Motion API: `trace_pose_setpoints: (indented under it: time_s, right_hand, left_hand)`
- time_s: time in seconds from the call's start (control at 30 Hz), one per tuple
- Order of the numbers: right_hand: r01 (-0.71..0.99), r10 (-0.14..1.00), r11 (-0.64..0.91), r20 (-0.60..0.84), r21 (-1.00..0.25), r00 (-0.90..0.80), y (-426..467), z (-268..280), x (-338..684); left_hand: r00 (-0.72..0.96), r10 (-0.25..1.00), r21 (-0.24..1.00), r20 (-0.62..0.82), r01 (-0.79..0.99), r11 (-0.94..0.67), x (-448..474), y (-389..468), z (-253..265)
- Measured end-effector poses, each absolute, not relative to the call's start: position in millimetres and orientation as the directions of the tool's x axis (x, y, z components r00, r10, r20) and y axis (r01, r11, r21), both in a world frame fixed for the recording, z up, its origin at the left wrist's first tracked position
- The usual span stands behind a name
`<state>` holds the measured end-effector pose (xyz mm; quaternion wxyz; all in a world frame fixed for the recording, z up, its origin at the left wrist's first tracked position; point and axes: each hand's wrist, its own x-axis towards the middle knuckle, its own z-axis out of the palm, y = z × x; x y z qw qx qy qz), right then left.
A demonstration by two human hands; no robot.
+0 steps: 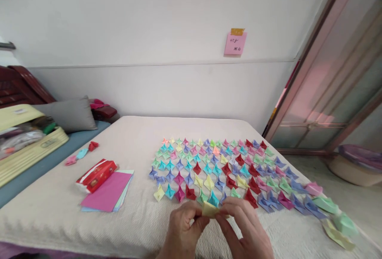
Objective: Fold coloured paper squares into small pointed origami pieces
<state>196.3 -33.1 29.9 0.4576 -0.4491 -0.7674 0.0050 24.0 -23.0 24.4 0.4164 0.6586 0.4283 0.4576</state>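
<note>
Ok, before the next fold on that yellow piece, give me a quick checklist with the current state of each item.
1. Yellow paper piece held by both hands: ok, left hand and right hand pinch it.
2. Held clear of the bedspread: ok.
3. Fold state of the piece: cannot tell, fingers cover most of it.
4. Finished folded pieces lie in rows: ok.
5. Spare paper stack in view: ok, at the left.
6. Red packet sits on that stack: ok.

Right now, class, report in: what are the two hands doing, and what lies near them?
Left hand and right hand both pinch a yellow folded paper. Rows of folded paper pieces just beyond. Pink paper stack to the left.
</note>
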Motion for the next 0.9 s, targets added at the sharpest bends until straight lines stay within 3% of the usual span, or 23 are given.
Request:
trace_pose_setpoints:
  time_s: [0.2, 0.4, 0.57, 0.7, 0.8, 0.9]
  right_hand:
    - [0.666, 0.695, 0.582, 0.710, -0.467, -0.109, -39, 32, 189]
    - [0.637, 0.675, 0.641, 0.709, -0.428, -0.203, -41, 31, 190]
    - [0.520, 0.838, 0.469, 0.545, -0.714, -0.009, -40, 34, 187]
    - [0.339, 0.959, 0.281, 0.279, -0.898, -0.055, -35, 39, 190]
    - [0.108, 0.985, 0.085, 0.067, -0.991, -0.159, -30, 41, 191]
    - [-0.146, 0.967, -0.110, -0.072, -0.983, -0.245, -28, 41, 189]
  left_hand:
    - [0.145, 0.900, 0.857, 0.410, 0.277, -0.435, 24, -24, 17]
    - [0.117, 0.902, 0.851, 0.416, 0.301, -0.431, 24, -25, 18]
    - [0.231, 0.906, 0.853, 0.356, 0.317, -0.416, 20, -22, 26]
    - [0.281, 0.885, 0.845, 0.372, 0.291, -0.448, 15, -22, 39]
    - [0.319, 0.911, 0.946, 0.262, 0.100, -0.307, 14, -22, 46]
    - [0.335, 0.942, 0.972, 0.005, -0.222, 0.074, 17, -21, 46]
